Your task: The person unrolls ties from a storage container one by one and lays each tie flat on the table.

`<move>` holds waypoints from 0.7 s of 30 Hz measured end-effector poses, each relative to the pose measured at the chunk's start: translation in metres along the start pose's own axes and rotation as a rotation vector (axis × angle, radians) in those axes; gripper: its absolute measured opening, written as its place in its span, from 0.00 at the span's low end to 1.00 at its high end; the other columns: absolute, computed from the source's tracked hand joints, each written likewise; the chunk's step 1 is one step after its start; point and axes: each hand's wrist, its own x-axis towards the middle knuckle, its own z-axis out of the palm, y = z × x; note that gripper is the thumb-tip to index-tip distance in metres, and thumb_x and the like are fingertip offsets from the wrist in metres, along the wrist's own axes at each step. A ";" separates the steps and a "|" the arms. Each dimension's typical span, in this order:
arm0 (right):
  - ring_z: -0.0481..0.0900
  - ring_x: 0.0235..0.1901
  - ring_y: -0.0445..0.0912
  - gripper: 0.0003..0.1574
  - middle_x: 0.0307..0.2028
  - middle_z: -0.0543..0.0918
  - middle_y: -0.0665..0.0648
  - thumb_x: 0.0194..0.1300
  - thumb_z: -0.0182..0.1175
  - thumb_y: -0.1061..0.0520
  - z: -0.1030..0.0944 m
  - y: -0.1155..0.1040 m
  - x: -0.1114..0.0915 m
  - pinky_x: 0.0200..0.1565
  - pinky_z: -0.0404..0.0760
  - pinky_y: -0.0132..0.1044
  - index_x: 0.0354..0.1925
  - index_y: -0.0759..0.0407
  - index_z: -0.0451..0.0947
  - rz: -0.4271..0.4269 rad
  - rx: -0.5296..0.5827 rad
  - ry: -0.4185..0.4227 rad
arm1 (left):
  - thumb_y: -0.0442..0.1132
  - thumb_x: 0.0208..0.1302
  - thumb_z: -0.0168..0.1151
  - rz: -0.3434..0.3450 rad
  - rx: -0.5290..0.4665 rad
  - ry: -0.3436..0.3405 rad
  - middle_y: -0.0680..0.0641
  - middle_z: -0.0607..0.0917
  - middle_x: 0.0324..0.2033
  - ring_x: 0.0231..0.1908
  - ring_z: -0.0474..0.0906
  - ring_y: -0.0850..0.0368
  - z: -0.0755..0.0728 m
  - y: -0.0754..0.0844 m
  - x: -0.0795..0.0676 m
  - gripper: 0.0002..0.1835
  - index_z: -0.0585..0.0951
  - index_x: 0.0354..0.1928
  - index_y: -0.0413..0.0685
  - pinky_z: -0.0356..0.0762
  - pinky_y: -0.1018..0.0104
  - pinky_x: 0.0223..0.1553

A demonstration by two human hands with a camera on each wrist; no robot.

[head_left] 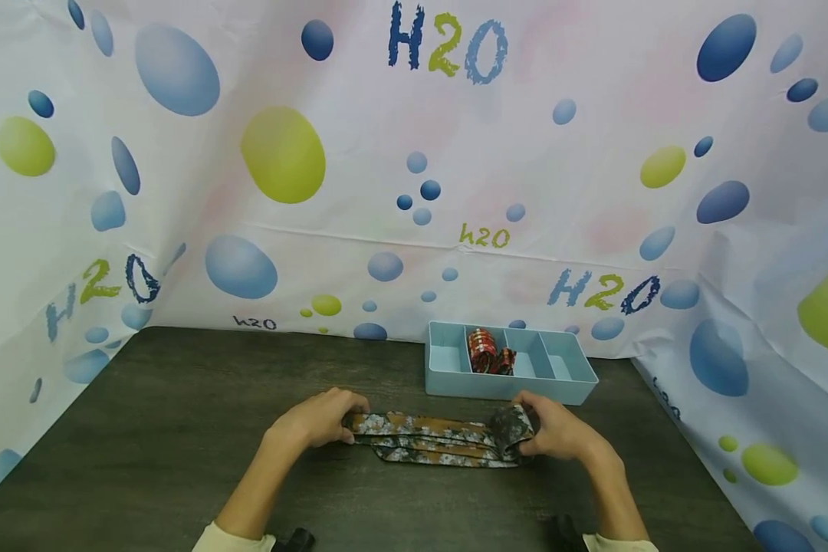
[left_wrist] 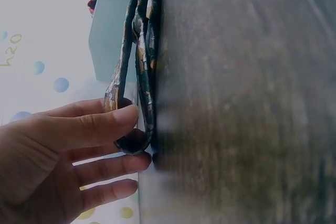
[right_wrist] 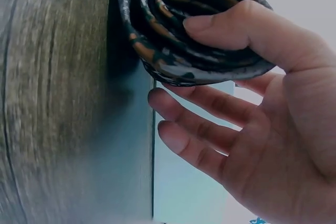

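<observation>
The tie (head_left: 424, 426) lies on the tabletop (head_left: 179, 429), in front of the box, between the two hands. It is brown, white and dark green. Its long part goes from left to right in a few rows, one next to the other. At the right end it is wound up into a fat roll (head_left: 510, 431).

The left hand (head_left: 320, 418) holds the left end, where the tie bends round in a loop. Its thumb and fingers pinch that loop, and its lower fingers are a bit spread, as the left wrist view shows. The right hand (head_left: 559, 429) holds the roll. Its thumb presses into the open side of the coils, and the roll is pinched between the thumb and the fingers on the other side. The two lowest fingers poke out under the roll with a small gap between them.

The box (head_left: 486, 386) is light blue and has four parts in a row. It sits just behind the roll, near the back edge. A red roll (head_left: 481, 351) is in the second part from the left, with a smaller red bit (head_left: 505, 362) next to it.

A white sheet (head_left: 359, 138) hangs behind, with blue and green dots and "H2O" on it. Both sleeves (head_left: 231, 539) are cream.
</observation>
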 end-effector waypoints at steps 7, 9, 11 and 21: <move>0.80 0.50 0.61 0.40 0.52 0.81 0.66 0.51 0.79 0.64 0.003 -0.002 0.002 0.46 0.83 0.57 0.60 0.71 0.73 0.062 -0.023 0.027 | 0.30 0.61 0.74 0.028 -0.043 -0.017 0.48 0.85 0.47 0.50 0.83 0.45 -0.003 -0.001 -0.001 0.22 0.82 0.58 0.42 0.83 0.47 0.51; 0.80 0.51 0.61 0.40 0.53 0.80 0.66 0.51 0.79 0.64 0.003 -0.003 0.002 0.47 0.82 0.57 0.60 0.70 0.73 0.065 -0.030 0.028 | 0.29 0.64 0.72 0.029 -0.073 -0.029 0.47 0.85 0.47 0.50 0.83 0.45 -0.003 0.000 -0.002 0.21 0.82 0.59 0.41 0.83 0.47 0.51; 0.81 0.48 0.58 0.39 0.51 0.81 0.64 0.51 0.79 0.65 0.002 -0.002 0.002 0.44 0.83 0.54 0.59 0.70 0.73 0.062 -0.019 0.024 | 0.28 0.66 0.69 0.030 -0.098 -0.040 0.46 0.85 0.49 0.52 0.82 0.45 -0.004 0.000 -0.003 0.20 0.81 0.60 0.39 0.83 0.47 0.52; 0.80 0.44 0.53 0.36 0.47 0.81 0.60 0.51 0.78 0.65 0.003 0.000 0.001 0.41 0.81 0.49 0.57 0.69 0.74 0.030 -0.009 0.012 | 0.28 0.64 0.71 0.045 -0.050 -0.009 0.50 0.81 0.40 0.42 0.80 0.52 0.001 0.000 0.000 0.17 0.82 0.54 0.41 0.81 0.51 0.45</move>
